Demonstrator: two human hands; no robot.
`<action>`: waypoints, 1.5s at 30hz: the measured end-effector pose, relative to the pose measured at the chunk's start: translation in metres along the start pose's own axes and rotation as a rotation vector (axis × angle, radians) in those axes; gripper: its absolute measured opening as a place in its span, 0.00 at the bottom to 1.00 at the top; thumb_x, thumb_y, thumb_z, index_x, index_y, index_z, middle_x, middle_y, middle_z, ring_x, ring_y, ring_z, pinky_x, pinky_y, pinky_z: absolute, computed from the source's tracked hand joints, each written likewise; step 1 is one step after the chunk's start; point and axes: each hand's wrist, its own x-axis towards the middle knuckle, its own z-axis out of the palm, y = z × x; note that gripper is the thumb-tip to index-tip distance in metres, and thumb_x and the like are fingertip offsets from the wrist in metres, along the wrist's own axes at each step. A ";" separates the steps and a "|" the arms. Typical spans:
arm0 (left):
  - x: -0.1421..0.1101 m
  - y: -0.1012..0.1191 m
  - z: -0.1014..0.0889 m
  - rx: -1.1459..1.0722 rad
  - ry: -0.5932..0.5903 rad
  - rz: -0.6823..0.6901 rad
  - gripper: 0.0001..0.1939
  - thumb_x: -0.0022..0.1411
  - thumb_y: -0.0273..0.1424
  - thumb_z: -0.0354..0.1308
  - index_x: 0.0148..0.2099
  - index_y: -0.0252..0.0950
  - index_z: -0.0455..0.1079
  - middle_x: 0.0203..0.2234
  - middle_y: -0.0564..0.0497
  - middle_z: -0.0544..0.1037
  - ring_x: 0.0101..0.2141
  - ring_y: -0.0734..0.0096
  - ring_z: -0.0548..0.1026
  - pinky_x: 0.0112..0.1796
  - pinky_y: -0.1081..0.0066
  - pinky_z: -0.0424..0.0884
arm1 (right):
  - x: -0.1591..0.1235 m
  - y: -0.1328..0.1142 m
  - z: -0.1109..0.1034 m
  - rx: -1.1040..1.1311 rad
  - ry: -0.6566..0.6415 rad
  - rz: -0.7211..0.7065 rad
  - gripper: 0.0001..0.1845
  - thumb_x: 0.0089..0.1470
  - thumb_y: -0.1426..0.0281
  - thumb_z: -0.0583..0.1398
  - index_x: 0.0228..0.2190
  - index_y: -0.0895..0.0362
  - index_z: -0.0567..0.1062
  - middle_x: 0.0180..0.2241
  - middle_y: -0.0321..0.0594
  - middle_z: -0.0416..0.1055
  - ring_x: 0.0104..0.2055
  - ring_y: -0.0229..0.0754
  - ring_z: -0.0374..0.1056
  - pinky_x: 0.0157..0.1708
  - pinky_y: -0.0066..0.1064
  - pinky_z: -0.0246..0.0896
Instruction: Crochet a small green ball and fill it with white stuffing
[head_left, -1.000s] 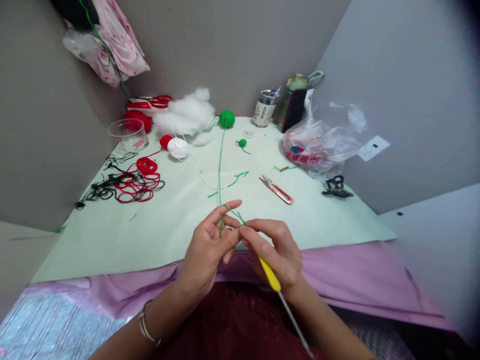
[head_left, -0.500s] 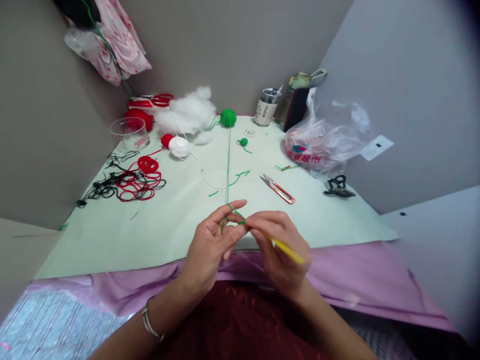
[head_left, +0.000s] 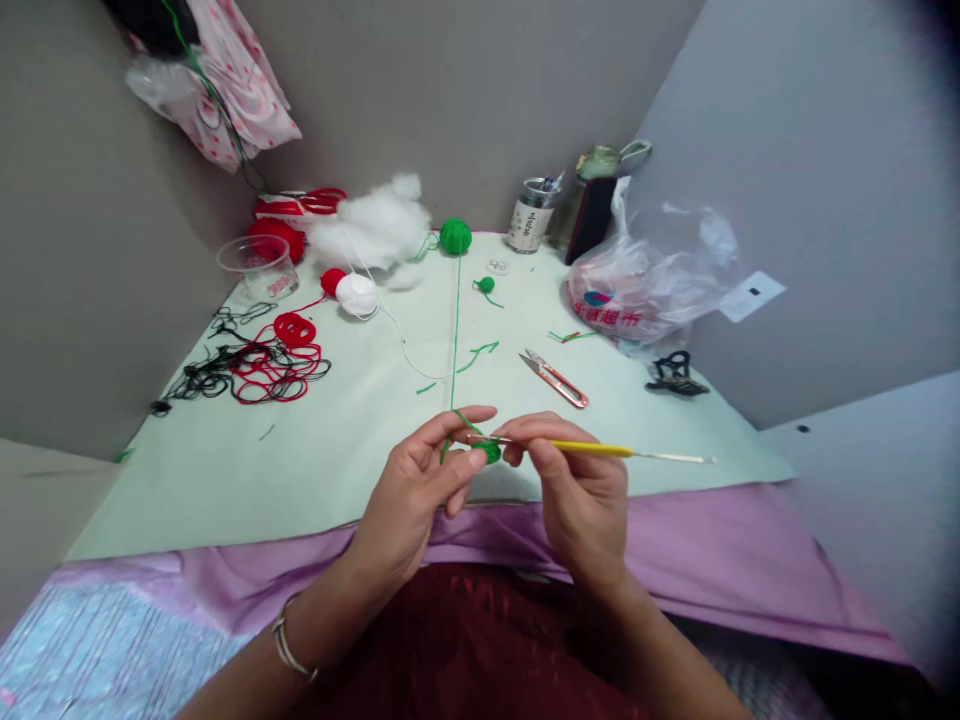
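Observation:
My left hand pinches a small green crocheted piece between thumb and fingers, its index finger stretched out with green yarn over it. From that finger the yarn runs back across the table to a green yarn ball. A crochet hook with a yellow handle lies nearly level in my right hand, which is shut around it. The hook's metal tip is at the upper edge of the green piece; whether it passes through a stitch I cannot tell.
Orange-handled thread snips and a black hair claw lie to the right, before a plastic bag. Tangled red and black yarn is on the left. White stuffing, a white ball and a pen tin stand farther back.
My right hand has turned the crochet hook from pointing steeply down toward me to nearly level. The green piece now shows more clearly at my left fingertips. My left hand has barely shifted.

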 end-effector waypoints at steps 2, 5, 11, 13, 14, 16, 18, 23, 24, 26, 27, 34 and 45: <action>-0.001 0.000 -0.001 0.020 0.013 0.019 0.14 0.62 0.32 0.70 0.50 0.44 0.82 0.35 0.56 0.72 0.19 0.93 0.61 0.22 0.83 0.56 | 0.000 0.001 -0.002 0.074 0.012 0.071 0.10 0.69 0.69 0.59 0.39 0.50 0.82 0.37 0.36 0.80 0.34 0.36 0.72 0.38 0.31 0.68; -0.001 0.001 -0.003 0.033 0.024 0.029 0.13 0.61 0.32 0.70 0.49 0.45 0.82 0.34 0.57 0.70 0.19 0.93 0.61 0.21 0.83 0.56 | 0.000 -0.001 -0.005 0.135 -0.014 0.119 0.12 0.70 0.67 0.57 0.39 0.51 0.81 0.37 0.36 0.80 0.34 0.37 0.73 0.38 0.31 0.70; 0.000 -0.002 -0.007 0.144 0.032 0.084 0.14 0.63 0.32 0.70 0.51 0.49 0.81 0.33 0.58 0.70 0.20 0.91 0.63 0.23 0.84 0.59 | -0.005 -0.011 -0.004 -0.148 -0.060 -0.103 0.12 0.70 0.73 0.56 0.43 0.52 0.80 0.38 0.37 0.79 0.38 0.37 0.74 0.40 0.32 0.70; 0.000 -0.002 -0.009 0.177 0.034 0.100 0.15 0.63 0.32 0.70 0.51 0.49 0.80 0.33 0.59 0.70 0.21 0.90 0.63 0.23 0.84 0.60 | -0.006 -0.011 -0.004 -0.155 -0.060 -0.147 0.12 0.70 0.74 0.55 0.44 0.52 0.79 0.39 0.37 0.79 0.38 0.38 0.74 0.40 0.33 0.71; 0.000 -0.002 -0.010 0.188 0.036 0.105 0.15 0.62 0.32 0.70 0.51 0.49 0.80 0.33 0.59 0.70 0.21 0.90 0.63 0.23 0.84 0.61 | -0.006 -0.011 -0.004 -0.146 -0.053 -0.149 0.13 0.70 0.74 0.55 0.44 0.52 0.79 0.39 0.37 0.79 0.38 0.38 0.74 0.39 0.33 0.71; 0.000 -0.001 -0.010 0.208 0.047 0.115 0.15 0.62 0.32 0.71 0.51 0.48 0.81 0.32 0.58 0.71 0.21 0.89 0.63 0.23 0.83 0.60 | -0.005 -0.011 -0.005 -0.158 -0.058 -0.150 0.13 0.70 0.76 0.55 0.44 0.52 0.78 0.39 0.37 0.78 0.38 0.37 0.74 0.39 0.32 0.71; 0.000 0.000 -0.009 0.235 0.075 0.134 0.15 0.61 0.31 0.71 0.50 0.46 0.81 0.30 0.58 0.71 0.21 0.89 0.62 0.22 0.83 0.59 | -0.005 -0.010 -0.005 -0.229 -0.103 -0.195 0.12 0.69 0.77 0.55 0.44 0.53 0.78 0.40 0.38 0.78 0.40 0.38 0.74 0.41 0.33 0.71; -0.003 0.000 -0.004 0.326 0.181 0.224 0.14 0.61 0.27 0.69 0.50 0.41 0.80 0.32 0.56 0.75 0.21 0.88 0.63 0.24 0.82 0.60 | -0.004 -0.012 -0.005 -0.422 -0.157 -0.388 0.11 0.66 0.79 0.55 0.45 0.57 0.75 0.39 0.43 0.79 0.43 0.41 0.75 0.42 0.35 0.70; -0.003 0.000 -0.003 0.338 0.183 0.230 0.14 0.61 0.27 0.69 0.50 0.40 0.80 0.32 0.56 0.75 0.22 0.87 0.64 0.24 0.82 0.61 | -0.004 -0.013 -0.004 -0.441 -0.155 -0.414 0.11 0.66 0.79 0.55 0.45 0.57 0.75 0.39 0.44 0.79 0.42 0.41 0.75 0.41 0.35 0.71; -0.004 0.000 -0.001 0.345 0.177 0.227 0.14 0.61 0.28 0.69 0.50 0.40 0.80 0.32 0.56 0.76 0.22 0.87 0.64 0.25 0.81 0.62 | -0.004 -0.012 -0.004 -0.468 -0.148 -0.456 0.12 0.66 0.80 0.55 0.45 0.57 0.75 0.38 0.45 0.79 0.42 0.42 0.76 0.39 0.35 0.72; -0.004 0.000 0.000 0.339 0.178 0.226 0.14 0.61 0.28 0.69 0.50 0.40 0.80 0.32 0.56 0.75 0.22 0.87 0.64 0.25 0.82 0.62 | -0.003 -0.012 -0.003 -0.488 -0.147 -0.481 0.12 0.66 0.79 0.54 0.46 0.57 0.74 0.38 0.45 0.79 0.41 0.42 0.76 0.39 0.35 0.72; -0.002 0.003 0.001 -0.018 0.036 -0.022 0.24 0.59 0.30 0.72 0.58 0.41 0.76 0.27 0.59 0.70 0.17 0.91 0.54 0.19 0.83 0.52 | -0.005 -0.006 -0.002 -0.804 -0.115 -0.697 0.14 0.62 0.79 0.61 0.47 0.55 0.79 0.40 0.46 0.79 0.43 0.44 0.76 0.39 0.35 0.73; -0.001 0.006 0.006 -0.058 0.013 -0.026 0.21 0.58 0.29 0.73 0.54 0.41 0.79 0.33 0.56 0.74 0.18 0.92 0.56 0.19 0.83 0.50 | 0.001 -0.006 0.004 -0.225 -0.039 -0.225 0.13 0.65 0.78 0.59 0.44 0.51 0.81 0.38 0.39 0.79 0.39 0.41 0.75 0.38 0.35 0.72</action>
